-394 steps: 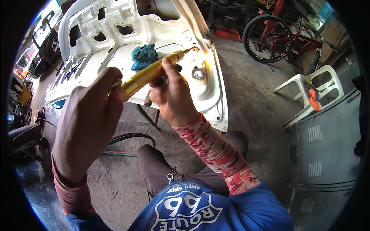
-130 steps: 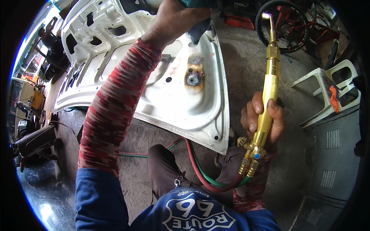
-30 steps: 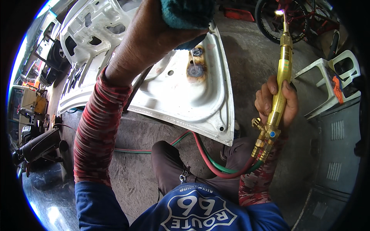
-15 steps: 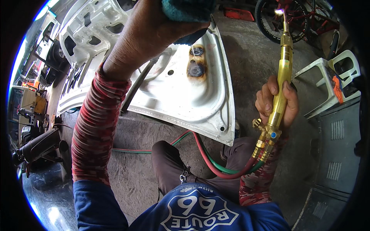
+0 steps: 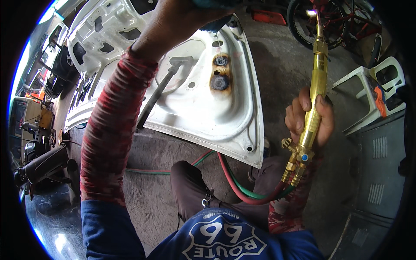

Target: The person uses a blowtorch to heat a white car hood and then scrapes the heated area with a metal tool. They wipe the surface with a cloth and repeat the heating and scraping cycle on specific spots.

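Note:
My right hand (image 5: 313, 115) is wrapped round a brass gas torch (image 5: 315, 80), which points upward with a small bright flame at its bent tip. Red and green hoses (image 5: 242, 193) run from its valves down across my lap. At the top edge, my left hand (image 5: 182, 19) grips a bunched teal cloth (image 5: 216, 25), partly cut off by the frame. Below it lies a white car panel (image 5: 203, 117) bearing two round, scorched dark spots (image 5: 220, 82). A thin pale streak hangs between the cloth and the panel. A hammer (image 5: 162, 89) rests on the panel, untouched.
A white plastic chair (image 5: 362, 76) with an orange cloth (image 5: 380, 102) stands at the right, beside a grey vented panel (image 5: 379, 160). A bicycle wheel (image 5: 299, 26) is at the far right. Behind the torch tip is a red frame. Dark equipment (image 5: 41, 167) sits at the left.
My left hand and the cloth have moved up and slightly right, uncovering the hammer's head and another hole in the panel. The torch has barely shifted in my right hand.

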`<action>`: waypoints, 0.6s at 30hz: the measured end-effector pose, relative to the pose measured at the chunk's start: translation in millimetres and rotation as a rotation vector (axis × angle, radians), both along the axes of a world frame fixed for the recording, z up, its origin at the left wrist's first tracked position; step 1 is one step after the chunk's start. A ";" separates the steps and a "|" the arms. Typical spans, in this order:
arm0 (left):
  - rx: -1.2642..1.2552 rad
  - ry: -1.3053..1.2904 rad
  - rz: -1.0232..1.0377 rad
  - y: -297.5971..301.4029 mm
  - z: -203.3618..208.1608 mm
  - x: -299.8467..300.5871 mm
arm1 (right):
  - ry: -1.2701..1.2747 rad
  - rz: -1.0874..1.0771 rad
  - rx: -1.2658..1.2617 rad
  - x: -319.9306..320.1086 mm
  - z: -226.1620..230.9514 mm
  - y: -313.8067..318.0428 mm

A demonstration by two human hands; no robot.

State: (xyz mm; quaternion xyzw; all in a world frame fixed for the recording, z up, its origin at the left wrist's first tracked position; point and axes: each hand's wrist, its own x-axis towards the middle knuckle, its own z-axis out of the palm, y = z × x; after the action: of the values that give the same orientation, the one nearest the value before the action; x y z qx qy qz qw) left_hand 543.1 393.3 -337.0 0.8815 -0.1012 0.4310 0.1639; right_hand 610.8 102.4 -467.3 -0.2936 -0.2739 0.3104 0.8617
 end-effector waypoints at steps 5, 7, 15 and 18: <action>-0.236 0.071 -0.141 7.7 -5.1 11.2 | 0.018 -0.017 -0.041 -4.2 3.6 -1.8; -0.239 0.049 -0.166 9.6 -6.9 12.2 | 0.044 -0.046 -0.041 -4.1 1.6 -2.9; -0.233 0.065 -0.100 9.7 -12.3 6.7 | 0.062 -0.029 -0.036 -4.6 1.5 -3.1; -0.261 0.092 -0.105 9.3 -12.4 7.5 | 0.054 -0.021 -0.050 -5.8 4.2 -2.6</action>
State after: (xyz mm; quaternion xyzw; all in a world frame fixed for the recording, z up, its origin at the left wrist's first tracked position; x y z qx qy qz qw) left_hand 550.6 402.6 -349.4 0.8651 -0.0825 0.3905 0.3039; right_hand 605.0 99.9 -463.1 -0.3096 -0.2396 0.3158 0.8643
